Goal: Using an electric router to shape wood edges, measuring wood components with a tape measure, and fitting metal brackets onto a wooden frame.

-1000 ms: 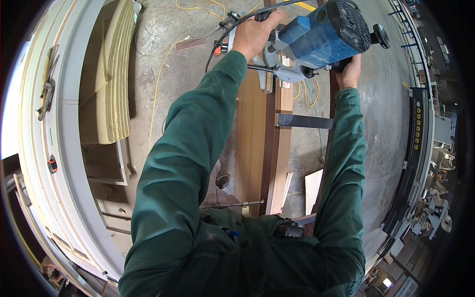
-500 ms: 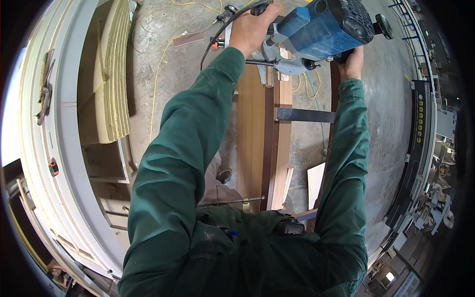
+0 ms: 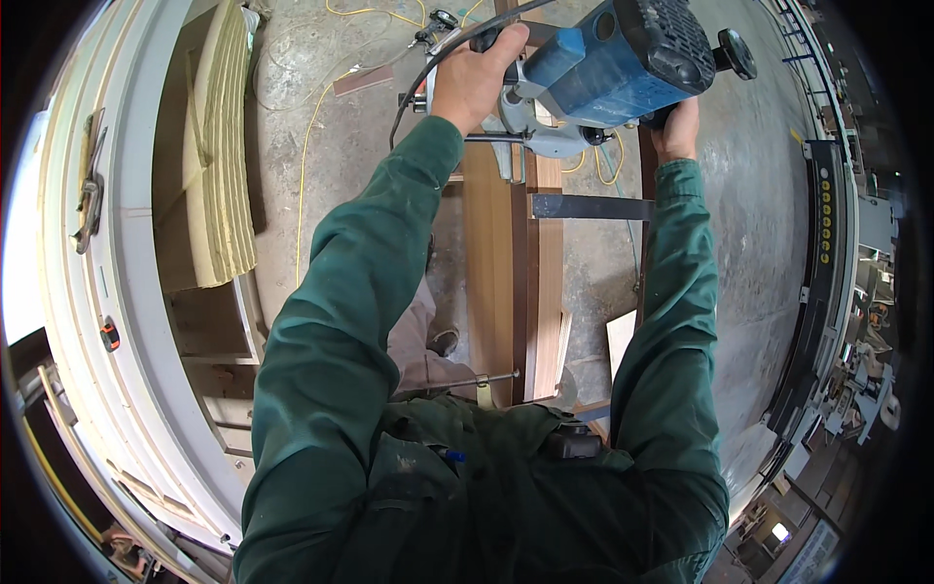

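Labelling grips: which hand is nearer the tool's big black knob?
The right hand, on the same side of the blue tool as the big black knob; the left hand is on the opposite side.

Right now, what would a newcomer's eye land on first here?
Probably the big blue router, at the top right of centre, held by the left grip and the right grip. Then the green sleeves reaching up from below, and the layered yellowish slabs at upper left.

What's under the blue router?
Its grey base, then the pale wooden beam passing beneath. Any bit, and whether base and beam touch, is hidden from view.
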`<state>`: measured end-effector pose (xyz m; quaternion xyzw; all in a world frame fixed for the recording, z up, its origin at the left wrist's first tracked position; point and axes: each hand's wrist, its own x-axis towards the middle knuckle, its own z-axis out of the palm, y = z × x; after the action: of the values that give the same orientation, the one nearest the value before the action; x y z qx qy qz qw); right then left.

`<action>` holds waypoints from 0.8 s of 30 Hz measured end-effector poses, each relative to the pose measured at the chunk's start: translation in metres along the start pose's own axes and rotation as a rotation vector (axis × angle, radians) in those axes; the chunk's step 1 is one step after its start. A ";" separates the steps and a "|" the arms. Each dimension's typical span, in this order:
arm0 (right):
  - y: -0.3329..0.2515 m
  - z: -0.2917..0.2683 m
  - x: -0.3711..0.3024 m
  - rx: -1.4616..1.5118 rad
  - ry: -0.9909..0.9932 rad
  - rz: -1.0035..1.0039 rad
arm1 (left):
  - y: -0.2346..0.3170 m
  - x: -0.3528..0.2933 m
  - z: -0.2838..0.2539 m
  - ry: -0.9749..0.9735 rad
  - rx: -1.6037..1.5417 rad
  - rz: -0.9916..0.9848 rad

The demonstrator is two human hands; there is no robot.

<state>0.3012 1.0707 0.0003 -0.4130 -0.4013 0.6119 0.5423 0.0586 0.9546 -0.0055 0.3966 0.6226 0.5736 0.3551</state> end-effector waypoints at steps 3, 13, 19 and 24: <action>0.001 0.001 -0.005 0.000 0.017 0.021 | -0.001 -0.004 -0.002 -0.021 -0.060 -0.044; 0.007 -0.007 -0.006 -0.035 0.004 0.037 | 0.004 -0.010 -0.008 -0.008 -0.107 -0.072; 0.012 -0.013 -0.001 -0.026 0.002 0.034 | 0.007 -0.013 -0.012 -0.019 -0.091 -0.077; 0.012 -0.012 -0.005 -0.029 0.028 0.048 | 0.012 -0.016 -0.017 -0.055 -0.046 -0.117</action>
<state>0.3083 1.0647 -0.0148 -0.4389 -0.3925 0.6129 0.5270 0.0510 0.9331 0.0082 0.3670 0.6212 0.5549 0.4141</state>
